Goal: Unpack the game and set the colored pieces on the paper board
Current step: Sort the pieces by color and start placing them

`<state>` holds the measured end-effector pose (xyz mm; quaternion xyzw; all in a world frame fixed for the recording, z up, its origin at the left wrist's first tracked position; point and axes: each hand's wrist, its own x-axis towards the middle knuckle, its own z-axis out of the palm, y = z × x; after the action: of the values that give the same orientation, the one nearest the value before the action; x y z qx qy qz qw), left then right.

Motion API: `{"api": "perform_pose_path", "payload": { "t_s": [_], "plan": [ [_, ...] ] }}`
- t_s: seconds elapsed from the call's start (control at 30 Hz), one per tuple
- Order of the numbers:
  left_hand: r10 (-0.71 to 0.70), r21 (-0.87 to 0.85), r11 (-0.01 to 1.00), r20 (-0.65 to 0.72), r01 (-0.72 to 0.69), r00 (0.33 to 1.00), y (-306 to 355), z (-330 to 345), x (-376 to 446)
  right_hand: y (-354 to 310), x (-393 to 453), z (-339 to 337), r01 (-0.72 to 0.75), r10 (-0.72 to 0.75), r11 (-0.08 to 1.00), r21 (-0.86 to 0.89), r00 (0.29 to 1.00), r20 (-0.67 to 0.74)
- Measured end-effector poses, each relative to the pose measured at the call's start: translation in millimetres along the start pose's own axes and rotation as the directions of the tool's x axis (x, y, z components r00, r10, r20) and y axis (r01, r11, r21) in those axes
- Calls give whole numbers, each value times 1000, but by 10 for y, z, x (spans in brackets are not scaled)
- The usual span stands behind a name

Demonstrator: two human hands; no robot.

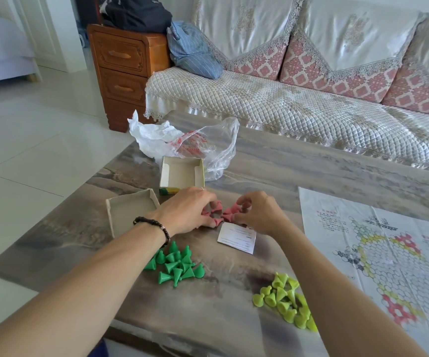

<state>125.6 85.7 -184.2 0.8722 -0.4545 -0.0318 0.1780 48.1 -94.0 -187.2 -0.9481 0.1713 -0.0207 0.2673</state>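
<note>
On the marbled table (pixel 272 161), mid-frame, both hands are working w/ a small heap of red pieces (pixel 222 215). Left hand (pixel 187 210), w/ a dark bead bracelet (pixel 156 226) on its wrist, is reaching in from the left, fingers curling over and pinching red pieces on that side of the heap. Right hand (pixel 257 212) is coming in from the right, fingers curling round red pieces too; exact no. of pieces in either grip is hidden by the fingers. Just below the heap a small white printed slip (pixel 237 238) is lying flat, partly under the right hand. Dark green pieces (pixel 176 264) are lying in a loose pile beside the left forearm, some upright, some tipped. Yellow-green pieces (pixel 286 300) are piling up nearer the camera, beside the right forearm. Paper board (pixel 388 253) is spreading flat at the right of the table, w/ a honeycomb grid and red and yellow zones, apart from all three piles and carrying no pieces. Behind the hands an open box tray (pixel 182 173) is sitting upright, and an open box lid (pixel 130 212) is lying just left of the left hand. Crumpled clear plastic bag (pixel 190 143) is sitting behind the tray. Sofa (pixel 311 112) and wooden drawer cabinet (pixel 123 73) are standing beyond the table.
</note>
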Motion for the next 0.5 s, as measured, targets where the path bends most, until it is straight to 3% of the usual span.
{"api": "perform_pose_path", "payload": {
  "t_s": [0.1, 0.27, 0.5],
  "plan": [
    [7, -12, 1000, -51, -7, 999, -18, 15, -34, -33, 28, 12, 28, -28, 999, 36, 1000, -9],
    [-67, 37, 997, -134, 73, 989, -190, -197, -235, -49, -123, -29, 78, -69, 995, 55, 986, -154],
    [-174, 170, 970, -7, 173, 985, -341, -296, -293, -192, -225, 79, 195, -196, 981, -26, 978, -70]
  ]
}}
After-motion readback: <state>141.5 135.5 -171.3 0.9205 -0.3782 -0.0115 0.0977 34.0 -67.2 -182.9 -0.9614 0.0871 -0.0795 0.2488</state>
